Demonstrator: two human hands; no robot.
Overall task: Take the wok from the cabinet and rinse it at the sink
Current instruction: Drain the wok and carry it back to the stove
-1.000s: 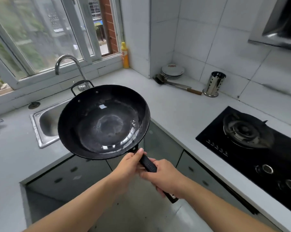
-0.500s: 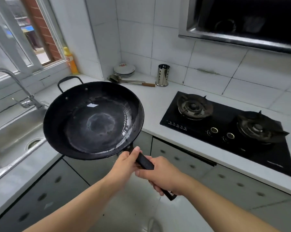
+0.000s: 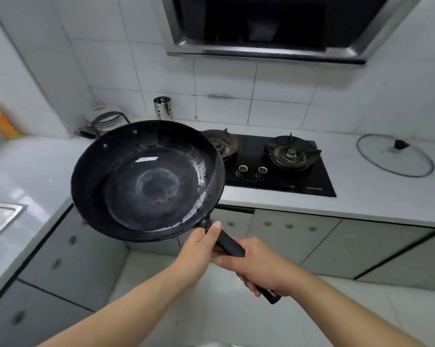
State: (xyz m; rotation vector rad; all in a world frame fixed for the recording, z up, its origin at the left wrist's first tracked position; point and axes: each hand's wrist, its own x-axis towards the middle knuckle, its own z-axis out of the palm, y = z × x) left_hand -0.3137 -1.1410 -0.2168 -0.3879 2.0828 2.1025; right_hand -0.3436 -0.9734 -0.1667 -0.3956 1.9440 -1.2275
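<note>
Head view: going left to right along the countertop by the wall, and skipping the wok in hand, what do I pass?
yellow bottle → stack of plates → metal utensil holder → gas hob → glass lid

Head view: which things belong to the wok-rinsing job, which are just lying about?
Job: black round metal wok, gripped by left hand and right hand; stainless steel sink, left edge.
Lying about: black glass gas hob; round glass lid; perforated steel utensil holder; stacked white plates; yellow plastic bottle.
</note>
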